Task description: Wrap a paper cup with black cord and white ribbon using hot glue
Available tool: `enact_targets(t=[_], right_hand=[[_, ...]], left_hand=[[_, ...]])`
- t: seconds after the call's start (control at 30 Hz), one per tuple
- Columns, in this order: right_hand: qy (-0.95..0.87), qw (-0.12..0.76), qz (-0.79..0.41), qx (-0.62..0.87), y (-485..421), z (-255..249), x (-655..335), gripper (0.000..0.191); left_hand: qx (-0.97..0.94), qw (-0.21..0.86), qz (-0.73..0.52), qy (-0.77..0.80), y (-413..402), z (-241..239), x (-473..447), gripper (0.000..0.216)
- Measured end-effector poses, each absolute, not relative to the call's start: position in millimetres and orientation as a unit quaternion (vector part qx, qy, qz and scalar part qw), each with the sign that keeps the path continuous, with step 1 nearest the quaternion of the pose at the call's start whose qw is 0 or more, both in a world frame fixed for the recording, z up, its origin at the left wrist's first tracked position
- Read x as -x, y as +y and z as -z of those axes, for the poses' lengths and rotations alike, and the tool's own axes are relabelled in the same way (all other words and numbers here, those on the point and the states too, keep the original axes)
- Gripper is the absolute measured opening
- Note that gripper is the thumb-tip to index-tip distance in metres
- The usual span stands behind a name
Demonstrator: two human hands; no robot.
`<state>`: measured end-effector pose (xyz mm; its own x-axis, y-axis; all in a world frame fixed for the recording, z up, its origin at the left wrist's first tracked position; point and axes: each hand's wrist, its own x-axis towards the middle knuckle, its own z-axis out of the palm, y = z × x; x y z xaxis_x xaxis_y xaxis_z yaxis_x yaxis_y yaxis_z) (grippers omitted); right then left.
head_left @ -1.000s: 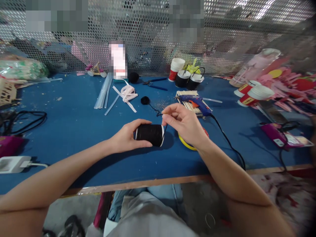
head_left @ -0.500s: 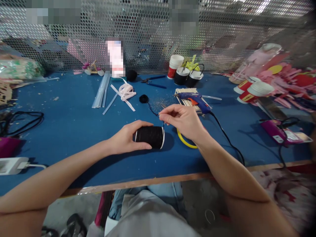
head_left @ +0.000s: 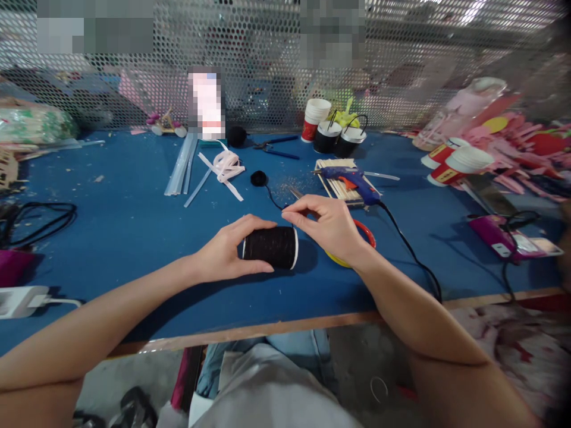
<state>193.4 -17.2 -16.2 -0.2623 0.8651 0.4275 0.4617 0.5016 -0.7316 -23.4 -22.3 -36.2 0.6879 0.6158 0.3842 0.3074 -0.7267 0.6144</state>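
A paper cup (head_left: pixel 270 248) wrapped in black yarn lies on its side, its white rim facing right. My left hand (head_left: pixel 229 251) is closed around its left part, thumb in front and fingers behind. Just above the rim, my right hand (head_left: pixel 323 223) pinches the black yarn (head_left: pixel 275 200) between thumb and fingertips. That strand trails back to a small black yarn coil (head_left: pixel 259 178). Partly hidden under my right hand are scissors with a red and yellow handle (head_left: pixel 366 230); their blade tips show behind the fingers.
Behind my right hand, a blue glue gun (head_left: pixel 350 176) rests on wooden sticks, its cable curving to the right. Pliers (head_left: pixel 276 145), white ribbon (head_left: pixel 227 165) and black-wrapped cups (head_left: pixel 328 138) stand or lie farther back. A perforated metal screen (head_left: pixel 263 65) closes the far edge.
My right hand has shifted slightly left and down with the yarn, closer to the cup. More of the red scissor handle now shows. My left hand stays on the cup.
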Motion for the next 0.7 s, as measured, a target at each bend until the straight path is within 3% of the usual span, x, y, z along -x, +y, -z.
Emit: enact_targets(t=[0.23, 0.7], right_hand=[[-0.793, 0.384, -0.186, 0.434, -17.6, 14.8, -195.7, 0.029], [-0.822, 0.333, -0.239, 0.395, -15.0, 11.6, -201.9, 0.027]], left_hand=[[-0.879, 0.246, -0.327, 0.244, -22.6, 36.3, 24.5, 0.062], [-0.877, 0.239, -0.345, 0.234, -21.7, 37.0, 24.5, 0.062]])
